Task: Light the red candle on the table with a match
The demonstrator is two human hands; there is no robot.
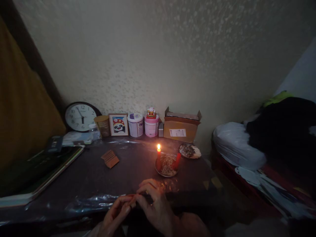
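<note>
Close to the table's front edge, my left hand and my right hand meet at the fingertips. Both are closed in a pinch around something small, too dark and hidden to name. Beyond my right hand stands a round dish with grainy, speckled contents. In it a lit red candle stands upright, and an unlit red candle leans to the right. Behind it to the right, a small plate bears many thin pale sticks with dark ends. A ridged brown piece of cardboard lies farther left.
Along the wall stand a clock, a panda picture frame, two tubs, one topped by a cat figurine, and a cardboard box. Large books lie left. Bags and dark cloth are piled right. The light is dim.
</note>
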